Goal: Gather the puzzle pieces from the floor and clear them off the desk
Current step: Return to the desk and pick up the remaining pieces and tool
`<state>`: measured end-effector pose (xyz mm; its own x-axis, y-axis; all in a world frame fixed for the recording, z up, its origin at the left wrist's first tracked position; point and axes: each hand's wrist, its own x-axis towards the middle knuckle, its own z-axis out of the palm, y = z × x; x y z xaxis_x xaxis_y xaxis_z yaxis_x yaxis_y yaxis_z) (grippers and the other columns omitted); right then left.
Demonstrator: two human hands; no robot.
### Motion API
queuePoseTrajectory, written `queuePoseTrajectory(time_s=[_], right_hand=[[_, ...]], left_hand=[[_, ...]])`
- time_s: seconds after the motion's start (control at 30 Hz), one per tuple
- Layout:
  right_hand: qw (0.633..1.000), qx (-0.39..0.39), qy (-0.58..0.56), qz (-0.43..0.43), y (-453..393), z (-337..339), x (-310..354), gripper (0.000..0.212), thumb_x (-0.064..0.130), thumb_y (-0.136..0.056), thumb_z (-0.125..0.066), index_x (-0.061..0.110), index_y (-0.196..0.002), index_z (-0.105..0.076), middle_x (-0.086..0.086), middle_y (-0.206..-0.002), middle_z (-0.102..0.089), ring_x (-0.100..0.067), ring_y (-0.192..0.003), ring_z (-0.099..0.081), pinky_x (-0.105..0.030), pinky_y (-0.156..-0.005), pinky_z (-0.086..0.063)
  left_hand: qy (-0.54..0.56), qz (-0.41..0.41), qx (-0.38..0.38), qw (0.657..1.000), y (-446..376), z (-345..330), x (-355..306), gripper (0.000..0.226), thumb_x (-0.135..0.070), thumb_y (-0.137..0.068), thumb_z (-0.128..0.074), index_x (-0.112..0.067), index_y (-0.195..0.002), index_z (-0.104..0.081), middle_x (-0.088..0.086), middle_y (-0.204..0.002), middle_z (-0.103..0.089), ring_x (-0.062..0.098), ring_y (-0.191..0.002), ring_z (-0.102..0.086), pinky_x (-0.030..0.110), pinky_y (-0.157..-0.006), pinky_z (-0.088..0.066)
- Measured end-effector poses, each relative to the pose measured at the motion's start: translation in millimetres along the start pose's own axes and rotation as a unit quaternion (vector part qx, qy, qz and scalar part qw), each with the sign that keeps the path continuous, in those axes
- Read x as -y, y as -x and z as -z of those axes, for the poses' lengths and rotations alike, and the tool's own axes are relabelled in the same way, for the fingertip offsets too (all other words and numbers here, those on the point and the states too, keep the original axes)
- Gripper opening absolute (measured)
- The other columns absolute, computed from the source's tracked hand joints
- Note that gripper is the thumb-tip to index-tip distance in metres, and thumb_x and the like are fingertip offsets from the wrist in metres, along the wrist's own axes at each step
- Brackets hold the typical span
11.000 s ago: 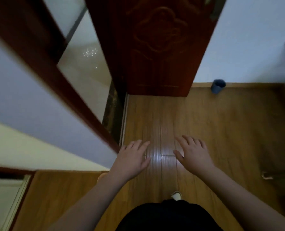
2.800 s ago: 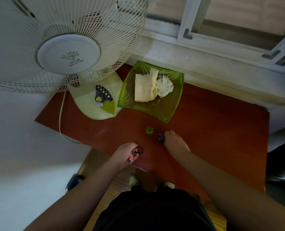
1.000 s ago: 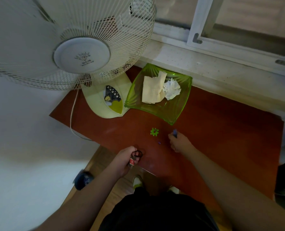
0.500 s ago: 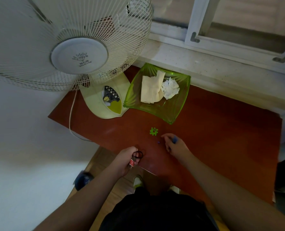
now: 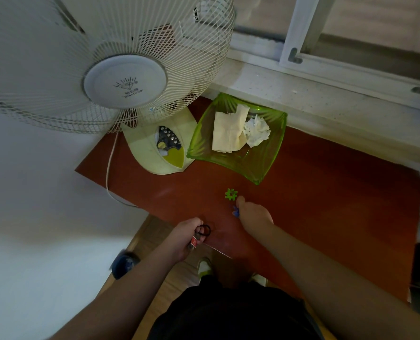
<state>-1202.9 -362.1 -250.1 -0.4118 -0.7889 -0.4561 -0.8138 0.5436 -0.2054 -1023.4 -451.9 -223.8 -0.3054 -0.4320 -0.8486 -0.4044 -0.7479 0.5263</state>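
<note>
Head view, looking down past a black garment at a red-brown desk point(image 5: 314, 204) under a window sill. Near the desk's middle, a green puzzle piece point(image 5: 230, 194), flat on the surface, just beyond the right hand point(image 5: 253, 213) — fingertip at its near edge, touching or almost so; hard to tell which. Right hand knuckles-up, fingers curled over a small blue puzzle piece point(image 5: 235, 213) peeking out at its left side; grasped, by the look of it, though the fingers hide most of it. Left hand point(image 5: 187, 238) at the desk's near edge, well left of the green piece, clenched around a small red-and-white item point(image 5: 193, 241) and a black loop point(image 5: 204, 230) like a hair tie that sticks out toward the desk. Further back, a translucent green tray point(image 5: 265, 168) holding a folded cream cloth point(image 5: 228, 133) and a crumpled white tissue point(image 5: 256, 131), just beyond the green piece. To the tray's left, a cream fan base point(image 5: 152, 153) with a button panel, its big wire-caged fan head point(image 5: 120, 69) filling the upper left, white cord point(image 5: 109, 168) trailing off the desk's left edge. Below the desk edge — wood floor point(image 5: 155, 229), a blue object point(image 5: 124, 263) by the left forearm, too blurred to name.
</note>
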Motion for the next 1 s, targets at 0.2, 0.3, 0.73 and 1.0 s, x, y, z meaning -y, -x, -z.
queuePoseTrajectory(time_s=[0.2,0.3,0.73,1.0], right_hand=[[0.620,0.070,-0.771,-0.126,9,16,-15,0.018,0.010,-0.097,-0.043,0.012,-0.079,-0.043,0.000,-0.052,-0.041,-0.011,-0.042,-0.036,-0.022,-0.038,-0.020],[0.469,0.126,-0.863,-0.136,17,15,-18,0.013,0.012,-0.090,-0.043,0.012,-0.077,-0.044,-0.002,-0.055,-0.040,-0.010,-0.041,-0.034,-0.022,-0.036,-0.019],[0.671,0.004,-0.727,-0.147,-9,10,-12,0.023,0.024,-0.102,-0.046,0.013,-0.083,-0.054,-0.001,-0.060,-0.041,-0.007,-0.042,-0.038,-0.019,-0.037,-0.025],[0.751,-0.041,-0.644,-0.136,-20,8,3,0.022,0.015,-0.101,-0.043,0.023,-0.104,-0.063,-0.001,-0.066,-0.049,-0.013,-0.053,-0.044,-0.025,-0.046,-0.033]], left_hand=[[-0.004,0.001,0.001,1.000,-2,1,-3,0.029,-0.008,-0.091,-0.046,-0.013,-0.063,-0.041,0.004,-0.060,-0.044,0.014,-0.043,-0.041,0.021,-0.038,-0.029],[-0.012,0.007,-0.002,1.000,-2,0,-3,0.029,-0.009,-0.091,-0.047,-0.014,-0.063,-0.041,0.003,-0.060,-0.045,0.014,-0.045,-0.041,0.021,-0.040,-0.029],[0.030,0.006,-0.008,1.000,-2,4,-7,0.025,-0.007,-0.092,-0.047,-0.012,-0.067,-0.044,0.004,-0.060,-0.042,0.013,-0.041,-0.039,0.021,-0.036,-0.029],[0.043,0.011,-0.005,0.999,-3,9,-4,0.022,-0.009,-0.093,-0.047,-0.013,-0.071,-0.044,0.004,-0.063,-0.043,0.012,-0.042,-0.040,0.019,-0.037,-0.031]])
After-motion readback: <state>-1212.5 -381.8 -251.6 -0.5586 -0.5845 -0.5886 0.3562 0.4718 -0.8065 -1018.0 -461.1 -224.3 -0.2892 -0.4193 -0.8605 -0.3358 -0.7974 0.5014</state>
